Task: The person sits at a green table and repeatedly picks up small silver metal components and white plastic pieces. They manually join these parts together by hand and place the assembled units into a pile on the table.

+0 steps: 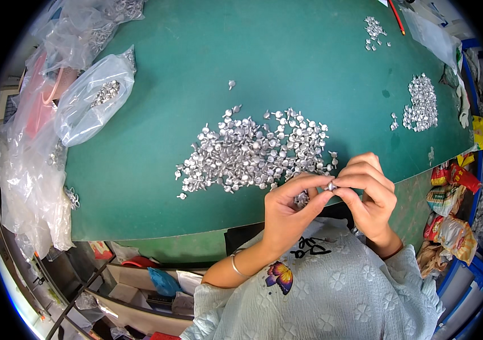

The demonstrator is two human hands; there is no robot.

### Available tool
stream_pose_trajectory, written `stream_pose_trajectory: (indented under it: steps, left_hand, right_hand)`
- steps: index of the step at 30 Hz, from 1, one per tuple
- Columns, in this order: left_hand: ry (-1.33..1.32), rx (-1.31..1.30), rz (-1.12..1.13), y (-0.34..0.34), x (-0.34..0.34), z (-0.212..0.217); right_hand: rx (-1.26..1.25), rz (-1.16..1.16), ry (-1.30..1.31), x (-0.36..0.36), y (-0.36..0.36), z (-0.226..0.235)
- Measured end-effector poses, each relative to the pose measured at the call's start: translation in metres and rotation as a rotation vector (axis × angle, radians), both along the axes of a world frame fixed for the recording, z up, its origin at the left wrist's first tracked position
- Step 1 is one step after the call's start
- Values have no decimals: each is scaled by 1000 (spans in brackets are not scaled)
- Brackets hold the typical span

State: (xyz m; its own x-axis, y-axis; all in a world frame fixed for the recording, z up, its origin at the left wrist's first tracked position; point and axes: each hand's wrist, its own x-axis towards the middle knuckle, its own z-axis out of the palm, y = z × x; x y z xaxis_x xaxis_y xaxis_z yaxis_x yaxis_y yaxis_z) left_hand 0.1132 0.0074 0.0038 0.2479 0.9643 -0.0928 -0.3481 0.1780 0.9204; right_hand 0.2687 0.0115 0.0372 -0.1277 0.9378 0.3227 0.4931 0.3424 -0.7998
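Between the fingertips of both hands, over the table's near edge, is a small silver metal part [331, 186]. My left hand [295, 207] pinches it from the left with thumb and forefinger; more silver pieces [301, 199] show inside the curl of that hand. From the right, my right hand [369, 195] grips the same part with thumb and forefinger. Just beyond the hands lies a large heap of small silver metal parts [241, 153], each with a round head and a short stem. One loose part [232, 84] rests apart, behind the heap.
The green table [156, 215] carries a smaller pile of metal parts [421, 103] at right and another [374, 31] at far right, near a red pencil [396, 17]. Clear plastic bags [97, 102] crowd the left edge. Coloured packages [451, 198] stand beyond the right edge.
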Motion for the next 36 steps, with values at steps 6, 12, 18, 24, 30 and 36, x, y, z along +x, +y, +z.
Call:
stream_pose_trajectory:
  steps: [6, 12, 18, 24, 30, 36]
  left_hand:
    - [-35, -44, -36, -2, -1, 3]
    - [-73, -100, -96, -2, -1, 3]
    - [-627, -472, -206, 0, -7, -8]
    - [-590, -513, -208, 1, -6, -7]
    - [-381, -541, -108, -4, -3, -11]
    - [-119, -430, -39, -5, 5, -4]
  right_hand:
    - [25, 5, -42, 1, -1, 3]
    - [30, 21, 11, 5, -2, 0]
    - [-116, -217, -135, 28, 5, -23]
    - [-68, -201, -414, 15, 8, -37]
    - [-2, -170, -298, 15, 9, -34]
    - [125, 18, -181, 4, 1, -14]
